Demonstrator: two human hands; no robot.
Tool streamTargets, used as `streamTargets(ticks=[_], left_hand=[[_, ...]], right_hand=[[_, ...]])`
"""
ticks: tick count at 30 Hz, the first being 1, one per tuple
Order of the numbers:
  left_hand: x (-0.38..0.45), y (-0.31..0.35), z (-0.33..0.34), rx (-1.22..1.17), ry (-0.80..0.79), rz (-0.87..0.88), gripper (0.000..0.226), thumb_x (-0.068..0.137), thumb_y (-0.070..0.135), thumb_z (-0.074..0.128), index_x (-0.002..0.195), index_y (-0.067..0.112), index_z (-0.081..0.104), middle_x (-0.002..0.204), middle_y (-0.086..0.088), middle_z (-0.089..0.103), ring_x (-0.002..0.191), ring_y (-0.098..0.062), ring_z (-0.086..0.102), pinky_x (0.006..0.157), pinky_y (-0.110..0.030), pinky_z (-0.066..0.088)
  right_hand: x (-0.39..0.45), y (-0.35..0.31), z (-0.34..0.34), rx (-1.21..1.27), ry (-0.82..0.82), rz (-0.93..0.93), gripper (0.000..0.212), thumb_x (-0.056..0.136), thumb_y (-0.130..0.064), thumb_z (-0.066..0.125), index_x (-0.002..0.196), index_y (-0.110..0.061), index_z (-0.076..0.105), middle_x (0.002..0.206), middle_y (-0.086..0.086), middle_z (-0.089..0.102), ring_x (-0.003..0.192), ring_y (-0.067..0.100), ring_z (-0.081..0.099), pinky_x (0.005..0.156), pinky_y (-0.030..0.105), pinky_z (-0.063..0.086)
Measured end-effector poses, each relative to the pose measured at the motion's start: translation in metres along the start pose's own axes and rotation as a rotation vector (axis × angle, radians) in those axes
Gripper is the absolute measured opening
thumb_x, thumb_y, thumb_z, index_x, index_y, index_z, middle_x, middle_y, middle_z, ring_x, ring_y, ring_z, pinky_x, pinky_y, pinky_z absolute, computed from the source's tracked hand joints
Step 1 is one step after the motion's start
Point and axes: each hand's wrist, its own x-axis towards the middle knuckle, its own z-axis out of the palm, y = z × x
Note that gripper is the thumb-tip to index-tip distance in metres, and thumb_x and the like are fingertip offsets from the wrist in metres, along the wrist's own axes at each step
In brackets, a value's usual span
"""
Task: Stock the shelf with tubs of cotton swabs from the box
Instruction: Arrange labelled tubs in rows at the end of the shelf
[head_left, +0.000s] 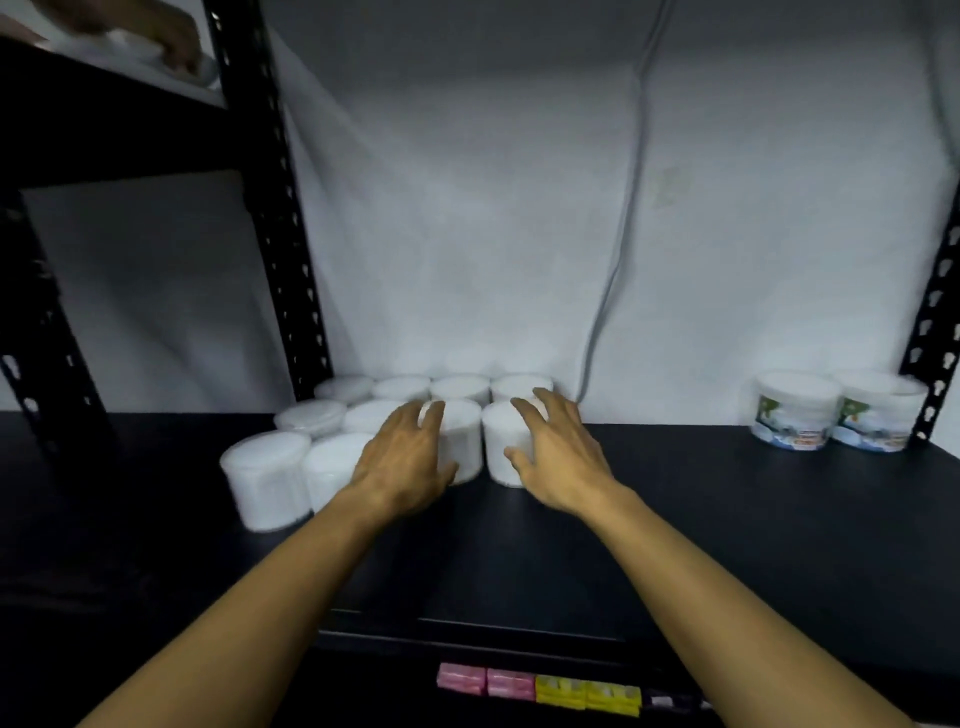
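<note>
White tubs (332, 436) massed left on shelf (727, 519) | left hand (402, 462) grasps a tub (460, 441) | right hand (558, 457) grasps its neighbour (501, 441) | step: seating the pair in the row | next, likely: let go, return to box (unseen) | labelled tubs (836, 415) far right

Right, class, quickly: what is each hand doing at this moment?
Left hand: fingers curled round a white tub, holding it on the shelf.
Right hand: fingers spread over the next tub, gripping it.
</note>
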Motion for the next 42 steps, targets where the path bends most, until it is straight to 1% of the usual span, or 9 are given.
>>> streamTargets(ticks=[5, 10, 16, 22, 28, 33, 36, 38, 42], left_hand=[[0.017, 0.003, 0.007, 0.178, -0.013, 0.117, 0.064, 0.095, 0.038, 0.052, 0.148, 0.012, 0.026, 0.15, -0.014, 0.034, 0.136, -0.03, 0.033, 0.111, -0.037, 0.025], [0.022, 0.007, 0.019, 0.198, -0.019, 0.128, 0.04, 0.095, 0.024, 0.047, 0.133, 0.014, 0.04, 0.129, -0.009, 0.052, 0.119, -0.027, 0.046, 0.096, -0.035, 0.038], [0.009, 0.013, 0.017, 0.114, 0.021, 0.122, 0.041, 0.092, 0.017, 0.046, 0.134, 0.016, 0.044, 0.122, -0.006, 0.054, 0.118, -0.027, 0.045, 0.084, -0.037, 0.043], [-0.034, 0.03, 0.003, -0.053, 0.001, 0.185, 0.05, 0.097, 0.019, 0.045, 0.146, 0.017, 0.039, 0.14, -0.009, 0.048, 0.133, -0.027, 0.037, 0.103, -0.039, 0.039], [-0.071, 0.051, -0.011, -0.17, 0.015, 0.291, 0.051, 0.095, 0.019, 0.052, 0.145, 0.016, 0.043, 0.143, -0.01, 0.047, 0.137, -0.024, 0.035, 0.109, -0.028, 0.027], [-0.086, 0.049, -0.012, -0.276, -0.017, 0.34, 0.052, 0.093, 0.024, 0.058, 0.143, 0.027, 0.047, 0.154, 0.0, 0.037, 0.144, -0.01, 0.027, 0.109, -0.006, 0.008], [-0.089, 0.044, -0.015, -0.323, -0.044, 0.4, 0.051, 0.09, 0.025, 0.061, 0.139, 0.033, 0.05, 0.152, 0.003, 0.039, 0.142, -0.005, 0.027, 0.114, -0.013, 0.015], [-0.09, 0.04, -0.017, -0.331, -0.066, 0.412, 0.053, 0.088, 0.032, 0.061, 0.139, 0.039, 0.049, 0.153, 0.01, 0.036, 0.142, 0.0, 0.022, 0.117, -0.025, 0.022], [-0.095, 0.041, -0.023, -0.341, -0.062, 0.296, 0.077, 0.082, 0.062, 0.057, 0.149, 0.048, 0.021, 0.157, 0.017, 0.024, 0.144, -0.002, 0.017, 0.115, -0.042, 0.029]], right_hand=[[0.014, -0.007, 0.017, -0.136, -0.029, -0.005, 0.06, 0.097, -0.037, 0.044, 0.149, -0.018, 0.02, 0.156, 0.009, 0.014, 0.144, 0.029, 0.008, 0.116, 0.038, 0.019], [0.01, -0.002, 0.028, -0.102, 0.022, -0.012, 0.049, 0.098, -0.027, 0.044, 0.144, -0.017, 0.033, 0.147, 0.006, 0.032, 0.14, 0.026, 0.018, 0.113, 0.034, 0.026], [-0.006, 0.0, 0.017, -0.072, 0.031, -0.029, 0.047, 0.097, -0.025, 0.045, 0.142, -0.016, 0.036, 0.147, 0.004, 0.033, 0.141, 0.024, 0.017, 0.109, 0.032, 0.028], [-0.052, 0.016, -0.012, -0.074, -0.017, -0.063, 0.048, 0.098, -0.029, 0.045, 0.144, -0.023, 0.035, 0.151, -0.003, 0.03, 0.143, 0.017, 0.013, 0.103, 0.034, 0.038], [-0.1, 0.039, -0.039, -0.052, -0.056, -0.11, 0.051, 0.096, -0.035, 0.048, 0.145, -0.032, 0.033, 0.153, -0.013, 0.025, 0.142, 0.007, 0.009, 0.105, 0.039, 0.039], [-0.124, 0.057, -0.054, 0.132, -0.037, -0.145, 0.054, 0.086, -0.047, 0.06, 0.136, -0.029, 0.048, 0.141, -0.02, 0.036, 0.137, -0.002, 0.019, 0.114, 0.035, 0.028], [-0.13, 0.059, -0.059, 0.203, -0.041, -0.128, 0.052, 0.08, -0.049, 0.066, 0.124, -0.025, 0.052, 0.131, -0.021, 0.04, 0.13, -0.003, 0.028, 0.113, 0.026, 0.026], [-0.132, 0.059, -0.061, 0.224, -0.033, -0.125, 0.045, 0.081, -0.045, 0.068, 0.12, -0.028, 0.052, 0.13, -0.02, 0.041, 0.129, -0.001, 0.031, 0.113, 0.029, 0.027], [-0.137, 0.056, -0.064, 0.147, -0.002, -0.122, 0.055, 0.083, -0.043, 0.066, 0.131, -0.034, 0.043, 0.143, -0.016, 0.036, 0.139, 0.002, 0.02, 0.119, 0.041, 0.012]])
